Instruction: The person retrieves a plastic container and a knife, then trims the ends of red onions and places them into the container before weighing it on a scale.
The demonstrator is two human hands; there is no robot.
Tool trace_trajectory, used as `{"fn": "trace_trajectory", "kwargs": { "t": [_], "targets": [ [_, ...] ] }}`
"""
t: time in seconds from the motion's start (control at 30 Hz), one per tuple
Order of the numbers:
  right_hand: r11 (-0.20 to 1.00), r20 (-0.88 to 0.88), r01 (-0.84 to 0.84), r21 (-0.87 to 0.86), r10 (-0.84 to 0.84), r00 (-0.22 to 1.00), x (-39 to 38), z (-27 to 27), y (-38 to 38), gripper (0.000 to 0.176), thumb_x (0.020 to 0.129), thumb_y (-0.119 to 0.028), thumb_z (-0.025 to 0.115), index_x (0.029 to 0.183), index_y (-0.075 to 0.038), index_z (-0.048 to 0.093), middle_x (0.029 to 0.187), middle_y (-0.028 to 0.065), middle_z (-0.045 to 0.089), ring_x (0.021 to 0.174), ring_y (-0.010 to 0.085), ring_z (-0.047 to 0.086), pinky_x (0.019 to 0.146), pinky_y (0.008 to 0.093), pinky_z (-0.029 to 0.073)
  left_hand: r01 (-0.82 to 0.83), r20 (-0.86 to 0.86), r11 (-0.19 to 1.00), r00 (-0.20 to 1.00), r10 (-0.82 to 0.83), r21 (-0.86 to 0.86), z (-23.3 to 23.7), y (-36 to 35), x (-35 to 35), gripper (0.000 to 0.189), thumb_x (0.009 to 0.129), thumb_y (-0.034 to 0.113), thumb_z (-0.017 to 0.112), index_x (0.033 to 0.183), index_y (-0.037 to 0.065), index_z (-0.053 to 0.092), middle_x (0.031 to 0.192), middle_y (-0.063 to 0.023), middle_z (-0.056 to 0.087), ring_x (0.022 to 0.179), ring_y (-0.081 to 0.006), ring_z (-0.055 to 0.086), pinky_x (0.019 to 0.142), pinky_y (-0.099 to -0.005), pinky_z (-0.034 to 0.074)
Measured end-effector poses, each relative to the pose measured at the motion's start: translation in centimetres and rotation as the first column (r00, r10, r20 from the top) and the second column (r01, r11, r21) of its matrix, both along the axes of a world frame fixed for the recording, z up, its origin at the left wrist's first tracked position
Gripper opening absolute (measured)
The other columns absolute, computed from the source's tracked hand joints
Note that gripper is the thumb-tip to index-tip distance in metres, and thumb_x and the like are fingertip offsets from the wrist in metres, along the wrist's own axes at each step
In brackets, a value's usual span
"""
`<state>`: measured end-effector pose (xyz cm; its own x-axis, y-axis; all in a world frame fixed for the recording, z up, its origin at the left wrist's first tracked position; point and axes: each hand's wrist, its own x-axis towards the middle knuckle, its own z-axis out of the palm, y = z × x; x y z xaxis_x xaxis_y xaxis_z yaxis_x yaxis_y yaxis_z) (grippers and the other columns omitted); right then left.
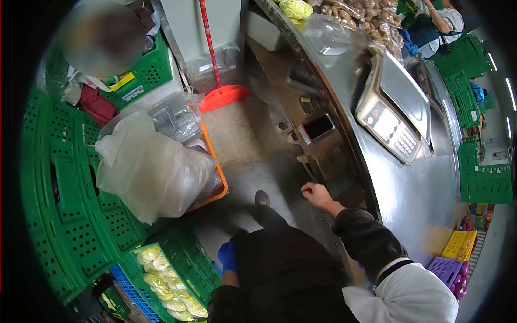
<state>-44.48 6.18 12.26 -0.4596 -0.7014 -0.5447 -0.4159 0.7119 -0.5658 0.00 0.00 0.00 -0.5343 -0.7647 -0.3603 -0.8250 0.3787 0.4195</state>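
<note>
My right hand (318, 195), bare at the end of a dark sleeve, hangs beside the steel counter (390, 185) with its fingers curled in. Nothing shows between those fingers. Close by, a small device with a dark screen (318, 128) rests on the shelf under the counter. My left hand (228, 257) wears a blue glove and hangs low against my dark clothing, its fingers too indistinct to read. Near it stands a green crate (188, 258) of pale green wrapped vegetables (167, 282).
A weighing scale (396, 116) sits on the counter, beyond it bagged brown produce (369, 19). Left of the walkway, a large plastic bag (151, 167) fills an orange-rimmed crate (216, 161). A red broom (223, 98) stands ahead. Stacked green crates (70, 210) line the left; a person (444, 24) is at far right.
</note>
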Motion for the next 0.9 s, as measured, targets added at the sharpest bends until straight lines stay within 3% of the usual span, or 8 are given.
{"fn": "trace_trajectory", "kwargs": {
  "t": [0.03, 0.07, 0.1, 0.3, 0.47, 0.63, 0.7, 0.9],
  "targets": [
    [0.998, 0.047, 0.055, 0.002, -0.055, 0.997, 0.3, 0.8, -0.3, 0.024, 0.083, -0.018, 0.062, 0.102, -0.006, 0.068, 0.086, 0.0102, 0.072, 0.085, 0.0206, 0.070, 0.079, 0.0338, 0.053, -0.417, -0.138, 0.842, 0.864, 0.484, 0.341, 1.4, 0.2, -0.8, 0.020, 0.084, 0.027, 0.069, 0.095, 0.010, 0.072, 0.086, -0.0075, 0.070, 0.075, -0.0203, 0.066, 0.067, -0.0339, 0.053],
    [0.993, 0.134, 0.119, 0.014, -0.119, 0.984, 0.6, 1.4, -0.3, 0.021, 0.084, -0.017, 0.061, 0.101, -0.007, 0.068, 0.080, 0.0084, 0.071, 0.079, 0.0200, 0.070, 0.073, 0.0327, 0.054, -0.621, -0.081, 0.428, 0.506, 0.859, 0.657, 2.8, 0.5, -1.3, 0.020, 0.084, 0.024, 0.070, 0.093, 0.006, 0.071, 0.079, -0.0015, 0.067, 0.070, -0.0132, 0.062, 0.064, -0.0271, 0.050],
    [0.988, 0.054, 0.141, 0.057, -0.145, 0.988, -4.0, 1.8, -4.4, 0.020, 0.085, -0.017, 0.059, 0.100, -0.007, 0.069, 0.078, 0.0073, 0.071, 0.075, 0.0195, 0.070, 0.070, 0.0320, 0.053, -0.577, -0.075, 0.409, 0.514, 0.854, 0.707, 0.4, -3.1, -7.7, 0.020, 0.084, 0.024, 0.070, 0.093, 0.006, 0.071, 0.079, -0.0015, 0.067, 0.070, -0.0132, 0.062, 0.064, -0.0271, 0.050],
    [0.995, -0.218, 0.098, -0.015, -0.099, 0.971, -4.1, -0.3, -5.0, 0.022, 0.085, -0.020, 0.060, 0.100, -0.007, 0.069, 0.078, 0.0103, 0.070, 0.074, 0.0228, 0.070, 0.070, 0.0345, 0.054, -0.401, -0.018, 0.457, 0.736, 0.677, 0.794, 0.8, -9.3, -10.9, 0.028, 0.083, 0.028, 0.069, 0.099, 0.005, 0.072, 0.089, -0.0102, 0.071, 0.083, -0.0215, 0.067, 0.077, -0.0340, 0.052],
    [0.913, -0.022, 0.322, 0.250, -0.327, 0.945, 0.2, -1.0, -3.3, 0.024, 0.081, -0.019, 0.064, 0.101, -0.005, 0.068, 0.080, 0.0094, 0.070, 0.070, 0.0215, 0.069, 0.069, 0.0342, 0.054, -0.238, 0.078, 0.809, 0.969, 0.233, 0.537, 2.9, -13.8, -10.1, 0.034, 0.084, 0.039, 0.060, 0.101, 0.011, 0.071, 0.101, -0.0157, 0.069, 0.095, -0.0354, 0.066, 0.085, -0.0442, 0.051],
    [0.942, -0.057, 0.188, 0.279, -0.179, 0.982, 3.4, -3.9, -2.7, 0.025, 0.081, -0.017, 0.063, 0.101, -0.004, 0.068, 0.086, 0.0120, 0.070, 0.077, 0.0228, 0.069, 0.073, 0.0342, 0.054, -0.158, 0.293, 0.845, 0.956, 0.001, 0.510, 2.2, -16.6, -7.0, 0.040, 0.083, 0.042, 0.058, 0.101, 0.008, 0.070, 0.102, -0.0183, 0.068, 0.098, -0.0372, 0.064, 0.086, -0.0465, 0.050],
    [0.960, -0.057, 0.170, 0.221, -0.161, 0.985, 3.1, -4.4, -3.5, 0.027, 0.079, -0.018, 0.063, 0.103, -0.007, 0.069, 0.098, 0.0175, 0.069, 0.092, 0.0332, 0.066, 0.082, 0.0402, 0.052, -0.103, 0.340, 0.853, 0.936, -0.092, 0.513, 1.4, -16.3, -5.8, 0.044, 0.083, 0.044, 0.058, 0.103, 0.007, 0.069, 0.103, -0.0194, 0.068, 0.099, -0.0374, 0.064, 0.086, -0.0469, 0.050],
    [0.961, -0.140, 0.255, 0.110, -0.239, 0.961, -1.8, -5.3, -7.8, 0.022, 0.081, -0.011, 0.065, 0.101, -0.003, 0.068, 0.092, 0.0155, 0.070, 0.086, 0.0260, 0.069, 0.078, 0.0346, 0.053, -0.215, 0.492, 0.766, 0.858, -0.148, 0.606, 1.6, -14.2, -7.8, 0.055, 0.084, 0.051, 0.057, 0.107, 0.002, 0.063, 0.108, -0.0238, 0.065, 0.102, -0.0390, 0.063, 0.088, -0.0477, 0.049]
  ]
}}
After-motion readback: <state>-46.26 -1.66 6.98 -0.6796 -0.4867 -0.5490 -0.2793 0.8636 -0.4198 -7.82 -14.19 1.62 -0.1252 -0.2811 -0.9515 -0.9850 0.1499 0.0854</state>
